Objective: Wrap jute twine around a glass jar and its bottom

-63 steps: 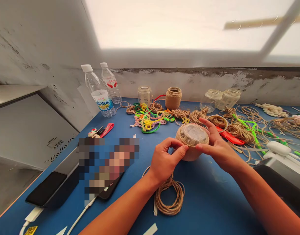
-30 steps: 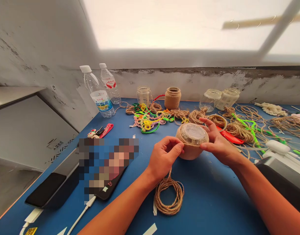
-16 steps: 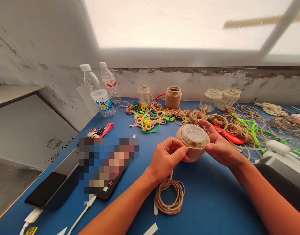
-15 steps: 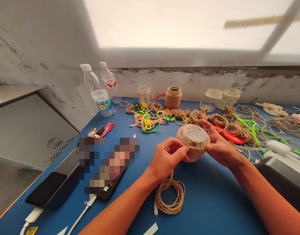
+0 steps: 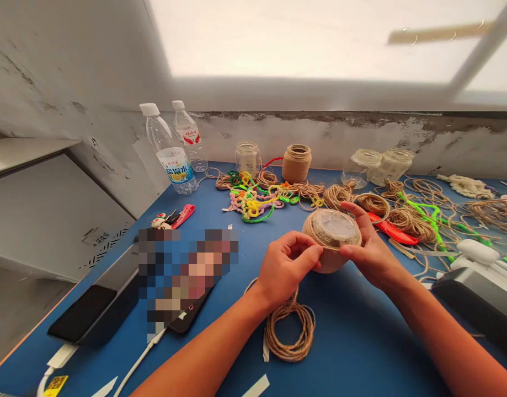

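The wrapped jar is tan (the table blue).

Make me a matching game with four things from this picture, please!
Things:
1. Nearest jar
2. Nearest twine coil
3. Lemon-labelled bottle
4. Table

Clues:
A. Blue
B. Lying beside the left forearm
C. White cap
D. Between the left hand and right hand

Pairs: 1-D, 2-B, 3-C, 4-A

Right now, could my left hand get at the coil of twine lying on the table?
Probably yes: the coil of twine lies just below your left wrist, with nothing seen on top. But your left hand seems to pinch a strand against the jar, so it would likely need freeing first.
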Demonstrator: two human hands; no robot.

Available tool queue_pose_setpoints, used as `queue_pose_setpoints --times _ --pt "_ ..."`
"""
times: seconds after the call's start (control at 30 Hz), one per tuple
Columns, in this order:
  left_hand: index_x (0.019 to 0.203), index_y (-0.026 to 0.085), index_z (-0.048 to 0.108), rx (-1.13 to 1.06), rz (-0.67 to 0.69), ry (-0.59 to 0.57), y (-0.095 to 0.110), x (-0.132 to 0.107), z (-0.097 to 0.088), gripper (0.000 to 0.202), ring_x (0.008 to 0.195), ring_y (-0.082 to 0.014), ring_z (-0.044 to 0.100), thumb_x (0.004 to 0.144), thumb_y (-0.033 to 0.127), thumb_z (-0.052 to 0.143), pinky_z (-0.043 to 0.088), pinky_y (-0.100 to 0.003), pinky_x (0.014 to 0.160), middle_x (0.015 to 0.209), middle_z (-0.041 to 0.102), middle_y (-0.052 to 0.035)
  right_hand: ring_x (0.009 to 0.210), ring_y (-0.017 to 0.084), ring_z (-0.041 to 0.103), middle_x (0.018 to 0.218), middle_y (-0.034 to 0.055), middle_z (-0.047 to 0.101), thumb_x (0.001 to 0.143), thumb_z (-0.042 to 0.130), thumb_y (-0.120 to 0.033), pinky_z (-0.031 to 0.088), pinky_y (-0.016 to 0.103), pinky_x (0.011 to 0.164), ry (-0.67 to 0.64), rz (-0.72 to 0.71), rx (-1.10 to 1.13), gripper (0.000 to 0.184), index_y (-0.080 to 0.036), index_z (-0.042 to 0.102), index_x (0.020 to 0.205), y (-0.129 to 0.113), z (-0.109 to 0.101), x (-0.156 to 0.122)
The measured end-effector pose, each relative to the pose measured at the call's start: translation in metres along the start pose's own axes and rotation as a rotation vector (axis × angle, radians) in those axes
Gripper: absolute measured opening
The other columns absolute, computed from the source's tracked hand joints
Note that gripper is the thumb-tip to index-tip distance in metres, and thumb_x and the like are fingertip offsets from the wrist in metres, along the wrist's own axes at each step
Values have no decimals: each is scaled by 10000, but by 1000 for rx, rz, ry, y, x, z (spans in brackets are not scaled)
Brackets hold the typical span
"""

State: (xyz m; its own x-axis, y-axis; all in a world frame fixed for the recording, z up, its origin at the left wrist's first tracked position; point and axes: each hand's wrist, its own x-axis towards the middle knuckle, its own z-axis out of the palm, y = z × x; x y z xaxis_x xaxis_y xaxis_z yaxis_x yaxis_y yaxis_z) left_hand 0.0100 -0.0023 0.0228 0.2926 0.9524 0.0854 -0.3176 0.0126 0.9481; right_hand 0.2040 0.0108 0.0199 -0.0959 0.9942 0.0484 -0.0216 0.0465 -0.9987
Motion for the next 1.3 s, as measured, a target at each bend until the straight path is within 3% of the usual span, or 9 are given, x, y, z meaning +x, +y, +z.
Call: queue_pose_setpoints --times 0.23,0.47,0.6,0.7,0.93,1.1,1.3 --pt "778 150 648 59 84 117 -3 2 -1 131 651 -95 561 802 274 685 457 -212 646 692 638 12 1237 358 596 1330 92 623 545 903 -492 451 504 1043 -36 52 49 1049 -367 278 1378 -5 0 0" --pt "772 148 642 30 50 96 -3 4 -2 155 653 -98 568 785 289 704 460 -213 643 685 641 12 1306 360 531 1411 111 554 575 901 -437 454 473 1048 -65 46 40 865 -310 408 1274 -2 -5 2" --pt "755 146 641 -1 12 63 -2 2 0 168 643 -102 591 768 294 719 472 -217 646 666 660 6 1263 355 568 1384 113 558 576 892 -454 464 491 1030 -25 -12 -10 923 -329 359 1319 -8 -5 2" --pt "750 148 640 -50 -36 32 -2 0 2 167 631 -106 609 750 289 729 490 -222 654 647 673 4 1226 341 600 1337 98 593 640 844 -481 462 504 1030 -33 -57 -21 867 -352 317 1315 -10 -1 0" --pt "738 146 646 -83 -77 2 0 -2 6 155 609 -100 619 743 272 736 491 -210 638 622 679 3 1069 349 670 1166 74 642 645 830 -495 538 479 918 8 -52 -126 849 -377 329 1320 -5 4 -1" --pt "757 150 639 -85 -31 31 -1 -2 5 157 583 -98 607 767 288 714 496 -210 627 587 660 13 1093 337 667 1172 79 654 630 842 -508 531 466 934 8 -57 -129 881 -355 315 1319 -7 6 -1" --pt "778 150 659 -12 88 158 -2 2 1 149 604 -83 593 780 289 716 480 -189 615 648 664 18 1124 348 656 1261 116 645 591 856 -541 528 461 930 0 -55 -109 983 -323 260 1342 -12 8 0"
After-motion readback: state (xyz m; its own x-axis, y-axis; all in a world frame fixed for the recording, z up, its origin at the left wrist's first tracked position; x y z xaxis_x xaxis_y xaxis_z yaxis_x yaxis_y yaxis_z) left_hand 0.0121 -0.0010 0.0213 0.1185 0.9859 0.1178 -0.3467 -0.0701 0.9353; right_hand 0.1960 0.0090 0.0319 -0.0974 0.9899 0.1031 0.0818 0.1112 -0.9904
